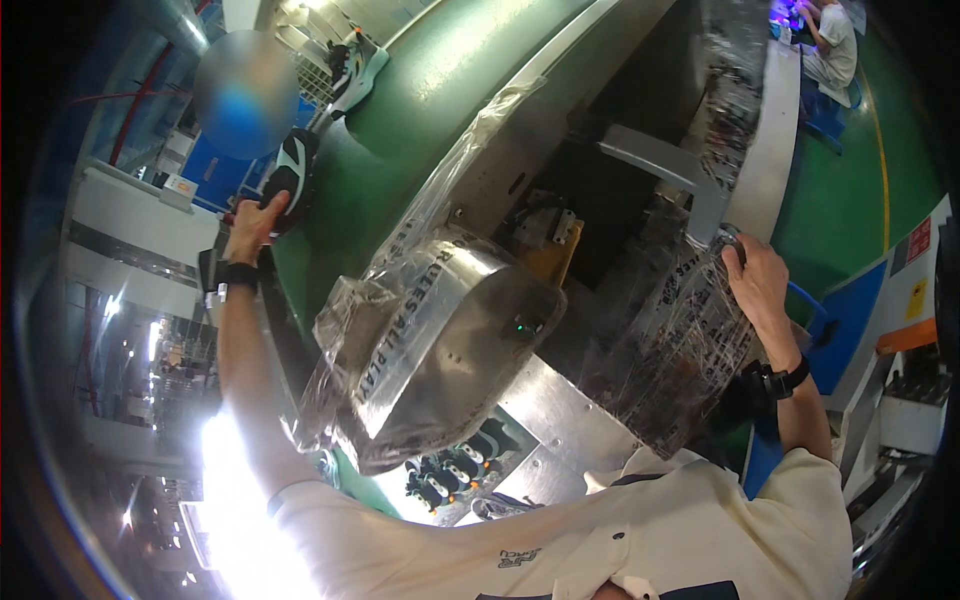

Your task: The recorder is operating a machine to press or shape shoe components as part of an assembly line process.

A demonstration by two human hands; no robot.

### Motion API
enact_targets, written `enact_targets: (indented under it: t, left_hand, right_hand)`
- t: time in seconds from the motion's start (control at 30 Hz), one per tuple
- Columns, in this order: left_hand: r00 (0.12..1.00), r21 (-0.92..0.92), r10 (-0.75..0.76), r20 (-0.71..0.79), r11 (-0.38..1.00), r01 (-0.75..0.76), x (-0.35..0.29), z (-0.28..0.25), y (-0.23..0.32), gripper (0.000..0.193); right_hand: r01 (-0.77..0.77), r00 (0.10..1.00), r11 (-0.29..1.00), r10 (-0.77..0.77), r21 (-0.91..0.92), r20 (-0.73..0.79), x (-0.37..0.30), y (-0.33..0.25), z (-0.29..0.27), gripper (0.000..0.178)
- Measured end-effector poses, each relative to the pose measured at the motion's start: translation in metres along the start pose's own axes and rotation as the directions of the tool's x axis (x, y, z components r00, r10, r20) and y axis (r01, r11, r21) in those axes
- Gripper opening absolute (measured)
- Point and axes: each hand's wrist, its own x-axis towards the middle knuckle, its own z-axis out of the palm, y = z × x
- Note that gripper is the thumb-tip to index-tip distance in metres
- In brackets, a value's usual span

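Left hand (262, 225) grips a shoe (295, 160); right hand (757, 283) meets a grey bar (650, 150).

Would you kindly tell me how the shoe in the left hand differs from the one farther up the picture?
The held shoe is in the left hand; the farther shoe is apart from it. The held shoe shows mostly black, the farther shoe more pale grey. Both mix dark and light parts.

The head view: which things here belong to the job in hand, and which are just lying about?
Likely part of the job:
shoe in the left fingers
grey bar, right fingers at its end
metal machine partly covered in plastic

Apparently just lying about:
second shoe, upper left
clustered shoes, below the machine
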Motion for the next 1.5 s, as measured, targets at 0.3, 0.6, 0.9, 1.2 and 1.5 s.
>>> enact_targets:
  t: [0.3, 0.6, 0.9, 1.2, 1.5]
  left_hand:
    - [0.898, 0.505, 0.318, -0.305, 0.853, -0.131, -0.130, -0.007, 0.097, 0.041]
    - [0.448, 0.576, 0.853, -0.269, 0.515, -0.634, -0.312, -0.034, 0.245, 0.053]
    - [0.508, -0.019, 0.841, -0.184, 0.514, -0.858, -0.397, 0.143, 0.273, 0.061]
    - [0.833, -0.466, 0.488, -0.259, 0.693, -0.550, -0.435, 0.275, 0.279, 0.081]
    - [0.843, -0.633, 0.462, -0.277, 0.572, -0.522, -0.436, 0.286, 0.261, 0.072]
  right_hand:
    - [0.070, 0.997, 0.985, -0.063, 0.158, -0.050, -0.009, 0.006, 0.002, 0.036]
    - [0.381, 0.924, 0.431, -0.214, 0.818, -0.317, -0.019, -0.006, -0.036, 0.046]
    - [-0.059, 0.854, 0.080, -0.512, 0.995, 0.092, -0.066, 0.009, -0.081, 0.073]
    - [0.471, 0.843, 0.610, -0.524, 0.637, -0.121, -0.106, 0.015, -0.050, 0.079]
    - [0.446, 0.731, 0.840, -0.541, 0.310, 0.415, -0.058, -0.084, -0.115, 0.059]
